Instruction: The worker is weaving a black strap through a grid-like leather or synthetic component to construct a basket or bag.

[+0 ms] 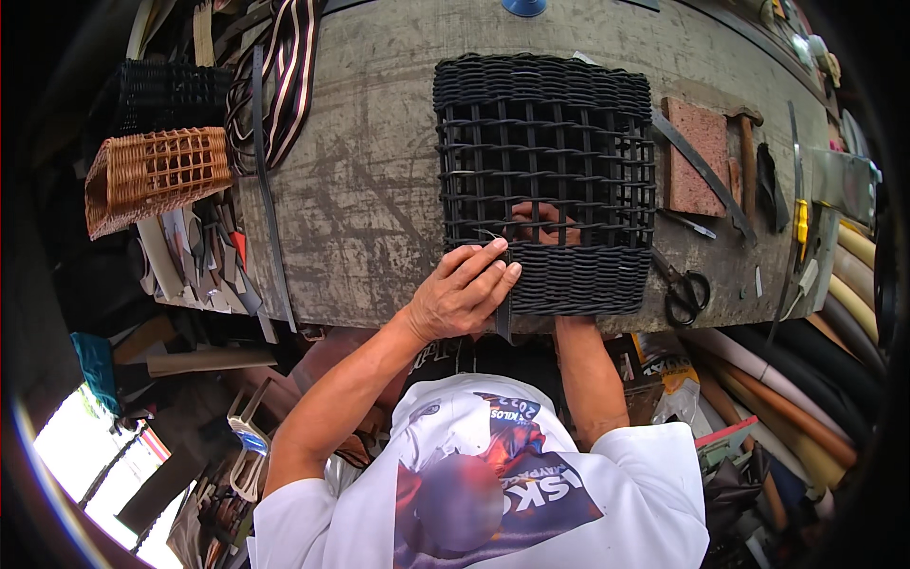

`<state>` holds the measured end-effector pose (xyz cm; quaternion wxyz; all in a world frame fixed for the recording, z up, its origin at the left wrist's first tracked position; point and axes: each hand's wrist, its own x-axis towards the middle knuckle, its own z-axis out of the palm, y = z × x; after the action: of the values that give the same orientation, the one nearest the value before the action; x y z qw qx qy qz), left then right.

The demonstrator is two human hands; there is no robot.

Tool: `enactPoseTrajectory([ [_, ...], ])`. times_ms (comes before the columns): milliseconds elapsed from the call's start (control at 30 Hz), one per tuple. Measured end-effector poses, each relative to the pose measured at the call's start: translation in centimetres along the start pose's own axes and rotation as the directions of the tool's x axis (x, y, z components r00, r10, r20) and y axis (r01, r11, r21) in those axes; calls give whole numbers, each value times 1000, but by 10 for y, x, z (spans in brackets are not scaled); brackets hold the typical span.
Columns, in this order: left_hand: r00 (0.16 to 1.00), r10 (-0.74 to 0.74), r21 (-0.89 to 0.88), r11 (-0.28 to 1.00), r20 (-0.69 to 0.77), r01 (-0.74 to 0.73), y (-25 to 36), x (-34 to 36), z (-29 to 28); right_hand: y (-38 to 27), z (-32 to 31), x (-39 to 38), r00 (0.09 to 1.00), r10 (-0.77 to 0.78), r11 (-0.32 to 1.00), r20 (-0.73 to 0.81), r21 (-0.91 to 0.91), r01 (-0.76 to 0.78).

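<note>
A black woven basket (569, 283) lies on the worktable, with open lattice across its middle and dense weave at both ends. My left hand (466, 292) is at its near left side, fingers closed in a pinch on a narrow black strap (504, 322) that hangs over the table's front edge. Thin pale thread ends (489, 233) stick out beside the fingertips. My right hand (544, 224) reaches inside the basket from the near side and shows through the lattice, fingers curled close to the left fingertips. Whatever it holds is hidden by the weave.
Right of the basket lie black-handled scissors (684, 294), a pen (688, 225), a reddish slab (695, 156), a metal strip (706, 171), a hammer (748, 152) and a yellow-handled tool (802, 228). At left are a brown wicker basket (161, 175), striped straps (289, 85) and a long dark strip (265, 190).
</note>
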<state>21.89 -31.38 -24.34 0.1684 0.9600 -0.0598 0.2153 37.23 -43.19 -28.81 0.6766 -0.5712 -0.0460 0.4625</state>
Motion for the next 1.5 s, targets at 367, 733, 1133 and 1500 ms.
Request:
enactPoseTrajectory([
  [367, 1000, -13, -27, 1000, 2, 13, 0, -1, 0, 22, -13, 5, 929, -186, 922, 320, 383, 53],
  [733, 1000, -18, -21, 1000, -2, 18, 0, -1, 1, 15, -14, 6, 926, -141, 948, 350, 318, 24],
  [1133, 997, -79, -80, 994, -17, 77, 5, 0, 2, 1, -25, 3, 918, -92, 980, 386, 198, 15],
  [1500, 995, -95, -52, 994, -38, 93, 9, 5, 1, 55, -58, -13, 963, -108, 958, 246, 285, 35],
])
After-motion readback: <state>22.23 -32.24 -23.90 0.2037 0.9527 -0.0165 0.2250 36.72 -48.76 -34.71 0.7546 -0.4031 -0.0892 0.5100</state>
